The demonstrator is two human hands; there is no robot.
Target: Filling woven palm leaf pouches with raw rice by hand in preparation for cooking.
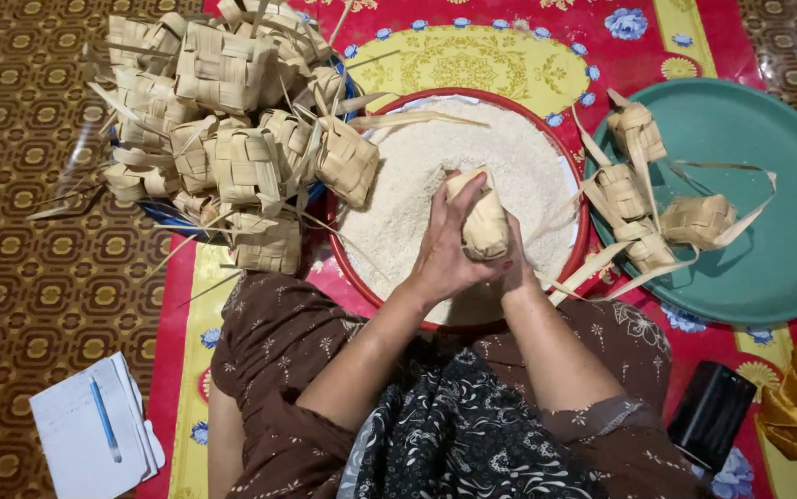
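i'm holding a woven leaf pouch (484,225) over the rice bowl (580,249).
left hand (442,254) and right hand (512,261) both gripping it; looks light, pliable, crushable, so i'm keeping to the corners.

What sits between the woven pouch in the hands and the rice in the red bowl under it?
Nothing visible. Both the left hand and right hand hold the woven pouch directly over the rice in the red bowl.
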